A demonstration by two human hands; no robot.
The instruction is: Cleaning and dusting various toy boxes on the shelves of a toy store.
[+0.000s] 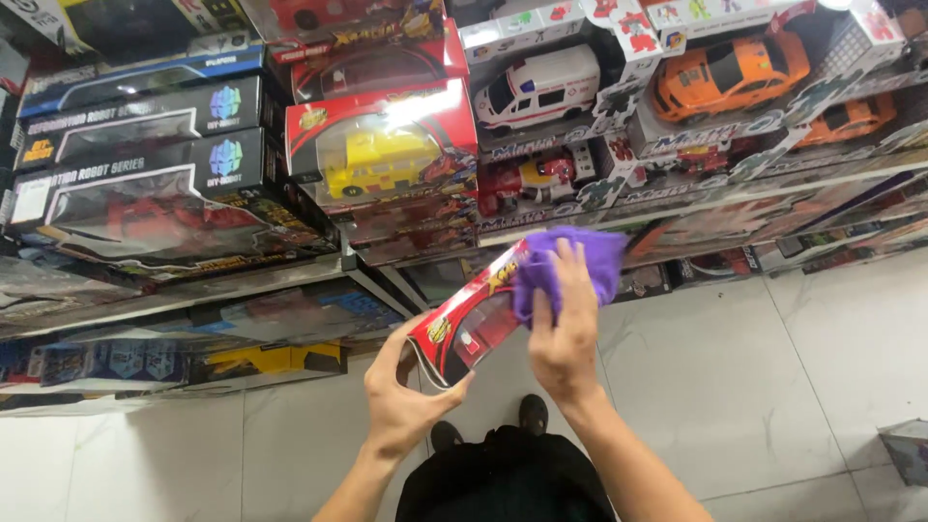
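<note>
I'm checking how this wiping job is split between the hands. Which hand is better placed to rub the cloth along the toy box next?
Probably the right hand: it already presses the purple cloth onto the red toy box. The left hand grips the box's near end, steadying it.

There is only one view, from the camera on my head. It looks steeply down past my chest, so my shoes (488,425) and the tiled floor (754,387) fill the lower half. It also faces forward into the toy shelves (290,275), which cross the upper half at a slant. My hands sit close under the lens, mid-frame; the shelves are just beyond them.
</note>
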